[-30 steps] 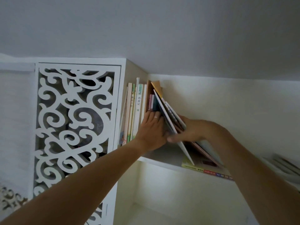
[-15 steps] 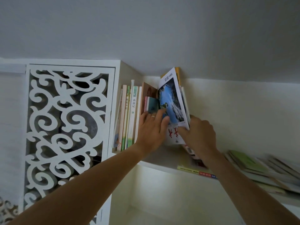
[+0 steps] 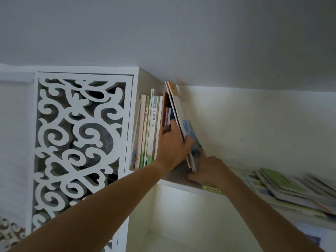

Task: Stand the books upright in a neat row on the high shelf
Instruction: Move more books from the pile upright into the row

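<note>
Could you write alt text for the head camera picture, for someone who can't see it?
Two bare hands tilt a few thin books toward a standing row of books on a high white shelf: left hand bracing, right hand at their base. More books lie in a flat pile to the right.

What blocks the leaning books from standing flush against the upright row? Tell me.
The left hand does: its fingers sit in the gap between the leaning books and the upright row. The right hand only steadies their bottom edges.
</note>
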Demonstrator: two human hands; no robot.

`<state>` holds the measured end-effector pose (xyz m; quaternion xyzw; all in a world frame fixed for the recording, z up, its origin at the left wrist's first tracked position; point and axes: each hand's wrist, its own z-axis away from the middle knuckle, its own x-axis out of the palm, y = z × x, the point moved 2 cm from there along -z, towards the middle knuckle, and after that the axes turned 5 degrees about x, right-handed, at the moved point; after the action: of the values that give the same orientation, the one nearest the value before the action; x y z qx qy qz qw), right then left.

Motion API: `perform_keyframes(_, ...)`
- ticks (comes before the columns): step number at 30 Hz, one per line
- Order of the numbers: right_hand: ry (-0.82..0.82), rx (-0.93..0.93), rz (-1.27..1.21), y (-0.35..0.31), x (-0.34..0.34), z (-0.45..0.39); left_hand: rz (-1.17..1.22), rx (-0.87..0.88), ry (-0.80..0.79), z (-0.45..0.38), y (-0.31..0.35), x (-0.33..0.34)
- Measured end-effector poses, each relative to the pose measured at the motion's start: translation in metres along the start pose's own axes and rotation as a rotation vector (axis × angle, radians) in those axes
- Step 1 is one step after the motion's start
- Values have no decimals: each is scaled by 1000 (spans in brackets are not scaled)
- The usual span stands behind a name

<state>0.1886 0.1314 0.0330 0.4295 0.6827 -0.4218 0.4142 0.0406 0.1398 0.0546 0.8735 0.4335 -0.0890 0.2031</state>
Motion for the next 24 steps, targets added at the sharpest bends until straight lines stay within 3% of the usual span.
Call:
perform_keyframes(4, 2, -119, -322, -20, 11, -4, 43, 118, 84, 2, 3, -10)
perform_keyframes(7, -46, -202, -218, -40, 23, -9, -116, 182, 142, 6, 3, -12)
perform_keyframes(10, -42, -162, -50, -48, 24, -20, -194, 202, 201, 10, -2, -12)
perform_keyframes(13, -61, -141, -21, -47, 25, -36, -368, 338, 318, 5, -11, -17)
perform_keyframes(16, -145, -173, -83, -45, 22, -42, -443, 416, 217, 0, -25, -27)
perform_keyframes(19, -271, -274, -326, -45, 14, -38, -434, 481, 144, 0, -31, -35)
perform_keyframes(22, -256, -301, -549, -43, 7, -38, -388, 513, 163, 3, -34, -36)
perform_keyframes(24, -244, -318, -533, -41, 6, -45, -424, 493, 158, 5, -37, -34)
